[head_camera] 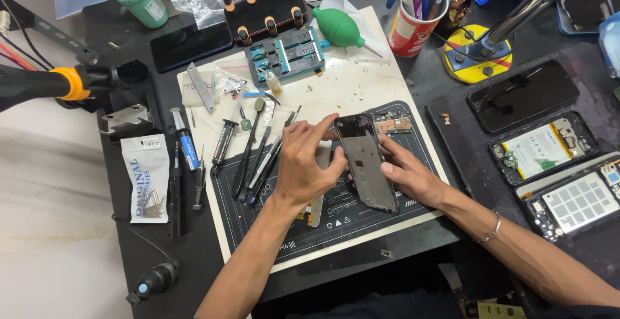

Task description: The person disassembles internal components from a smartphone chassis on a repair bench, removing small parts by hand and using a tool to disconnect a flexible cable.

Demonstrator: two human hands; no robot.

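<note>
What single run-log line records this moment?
left hand: holds phone | right hand: holds phone | phone: tilted above mat | tools: left of hands

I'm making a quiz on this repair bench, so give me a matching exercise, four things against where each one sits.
Things:
1. green air blower
2. red cup
3. black phone frame
4. white packet

Places:
A. held between left hand and right hand
B. far left, beside the mat
C. top of the white mat
D. right of the blower, holding tools

Pairs: 1-C, 2-D, 3-A, 4-B
</note>
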